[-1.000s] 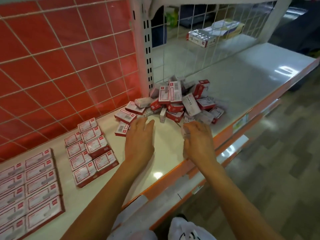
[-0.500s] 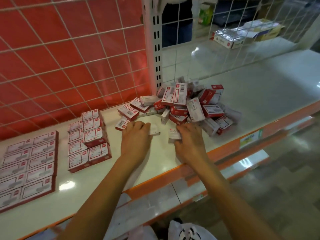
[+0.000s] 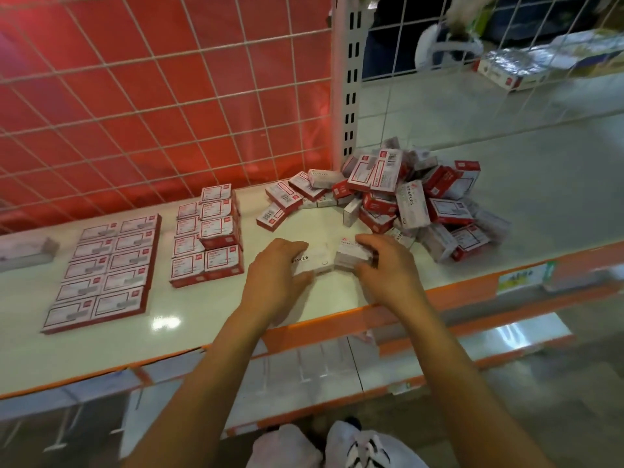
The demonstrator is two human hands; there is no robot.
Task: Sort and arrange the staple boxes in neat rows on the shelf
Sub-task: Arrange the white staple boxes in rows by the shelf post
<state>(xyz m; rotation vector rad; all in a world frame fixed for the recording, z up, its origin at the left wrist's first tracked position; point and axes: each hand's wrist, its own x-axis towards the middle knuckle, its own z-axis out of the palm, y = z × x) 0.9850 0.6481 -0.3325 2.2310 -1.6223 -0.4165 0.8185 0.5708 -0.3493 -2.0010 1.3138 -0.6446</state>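
Note:
A loose pile of red-and-white staple boxes (image 3: 412,201) lies on the white shelf (image 3: 209,336) by the upright post. Left of it stands a block of stacked boxes in two columns (image 3: 209,238). Further left lies a flat grid of boxes in neat rows (image 3: 108,268). My left hand (image 3: 273,275) grips a white staple box (image 3: 312,261) against the shelf. Just right of it, my right hand (image 3: 388,265) curls around another white staple box (image 3: 351,256). The two boxes nearly meet in front of the pile.
A red wire-grid back panel (image 3: 152,113) closes the shelf behind the rows. A white slotted post (image 3: 347,79) divides it from a white mesh section. An orange strip (image 3: 472,292) with a price tag (image 3: 523,276) edges the shelf front. A single pale box (image 3: 23,253) lies at far left.
Both hands drew back from the pile toward the shelf front, each now holding a white box. The view has shifted left, showing more of the arranged rows.

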